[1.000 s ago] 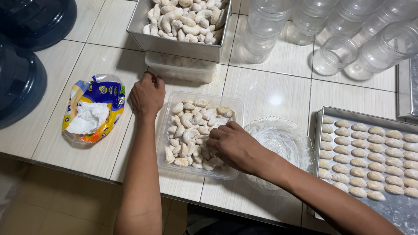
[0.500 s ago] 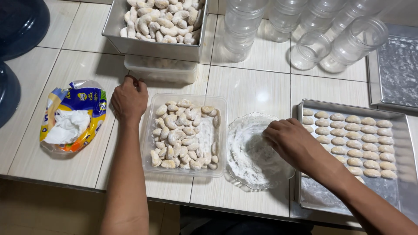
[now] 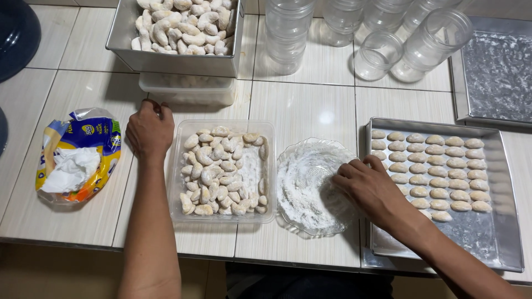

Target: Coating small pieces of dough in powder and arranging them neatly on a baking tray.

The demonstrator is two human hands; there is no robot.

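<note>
Looks like a home kitchen doing small-batch cookie baking. Everything's sitting on a cream tiled worktop (image 3: 310, 105), and the clear plastic tub (image 3: 221, 171) of pale crescent cookies is lying in the middle. Right of it a glass dish of powdered sugar (image 3: 310, 188) and a metal baking tray (image 3: 443, 188) are resting; behind it empty clear jars (image 3: 382, 33) are standing.

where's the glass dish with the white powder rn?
Head view, lower centre: the glass dish sits between the clear cookie tub and metal tray, right hand at its right edge.
</note>
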